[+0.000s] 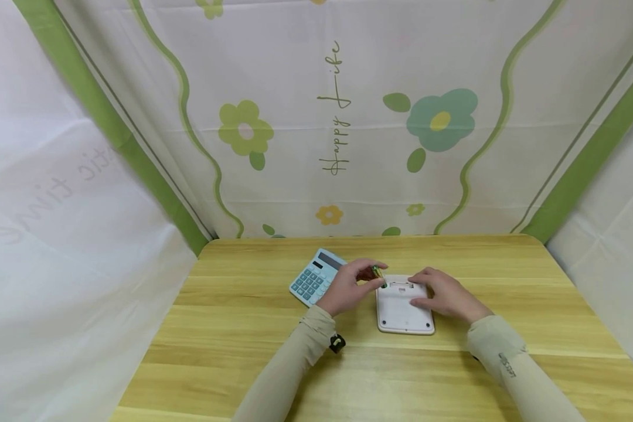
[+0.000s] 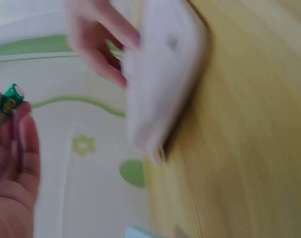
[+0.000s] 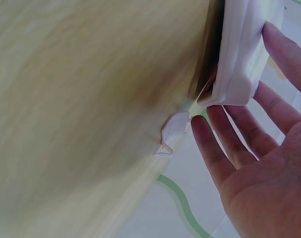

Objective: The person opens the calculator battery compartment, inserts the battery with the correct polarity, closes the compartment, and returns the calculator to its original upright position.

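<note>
A pale pink calculator (image 1: 405,313) lies face down on the wooden table, with an uncovered battery slot (image 1: 401,285) near its far edge. Between the thumb and fingers of my left hand (image 1: 348,288) is a green battery (image 2: 11,100), held just above the calculator's far left corner. My right hand (image 1: 445,294) rests at the calculator's right side, thumb on the back and fingers loosely extended by the far edge. In the right wrist view, a small pale cover (image 3: 175,128) lies on the table beyond those fingertips. The slot's inside is too small to make out.
A light blue calculator (image 1: 312,280) lies face up at the left, partly behind my left hand. The wooden table (image 1: 232,328) ends at a white flowered cloth (image 1: 295,193) at the back. More cloth hangs at both sides.
</note>
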The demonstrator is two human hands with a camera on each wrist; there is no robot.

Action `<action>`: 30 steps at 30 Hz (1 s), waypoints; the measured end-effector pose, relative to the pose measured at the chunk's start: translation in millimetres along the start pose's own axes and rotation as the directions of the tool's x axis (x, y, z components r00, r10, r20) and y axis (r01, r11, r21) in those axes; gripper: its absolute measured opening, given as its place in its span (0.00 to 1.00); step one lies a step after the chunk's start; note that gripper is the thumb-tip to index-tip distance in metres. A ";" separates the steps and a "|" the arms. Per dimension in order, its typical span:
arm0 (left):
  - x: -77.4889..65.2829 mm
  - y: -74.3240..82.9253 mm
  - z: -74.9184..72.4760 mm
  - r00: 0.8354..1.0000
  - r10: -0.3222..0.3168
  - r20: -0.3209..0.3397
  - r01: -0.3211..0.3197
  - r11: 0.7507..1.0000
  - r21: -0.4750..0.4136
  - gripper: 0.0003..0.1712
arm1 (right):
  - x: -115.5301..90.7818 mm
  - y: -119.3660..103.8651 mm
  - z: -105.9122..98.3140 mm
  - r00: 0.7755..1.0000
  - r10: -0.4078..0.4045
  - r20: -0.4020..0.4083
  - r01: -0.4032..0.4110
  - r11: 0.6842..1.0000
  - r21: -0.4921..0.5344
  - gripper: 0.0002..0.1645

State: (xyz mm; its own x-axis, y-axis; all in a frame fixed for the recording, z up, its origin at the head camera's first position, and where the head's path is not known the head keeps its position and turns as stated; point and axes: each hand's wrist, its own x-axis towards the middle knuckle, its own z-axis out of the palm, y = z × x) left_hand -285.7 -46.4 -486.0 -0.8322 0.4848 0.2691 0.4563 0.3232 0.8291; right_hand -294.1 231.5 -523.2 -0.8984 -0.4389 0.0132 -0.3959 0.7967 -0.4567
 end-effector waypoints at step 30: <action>3.5 -6.8 1.2 0.949 -0.312 0.035 0.226 0.601 -0.767 0.12 | -0.7 -2.6 -0.7 1.000 0.002 0.000 -0.002 1.000 0.007 0.35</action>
State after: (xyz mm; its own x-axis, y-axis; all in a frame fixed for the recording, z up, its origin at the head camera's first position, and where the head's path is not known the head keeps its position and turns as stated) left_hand -291.3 -46.0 -491.3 -0.9216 0.3875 -0.0205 -0.1551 -0.3192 0.9349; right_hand -292.5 230.0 -521.4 -0.8994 -0.4369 0.0126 -0.3925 0.7947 -0.4630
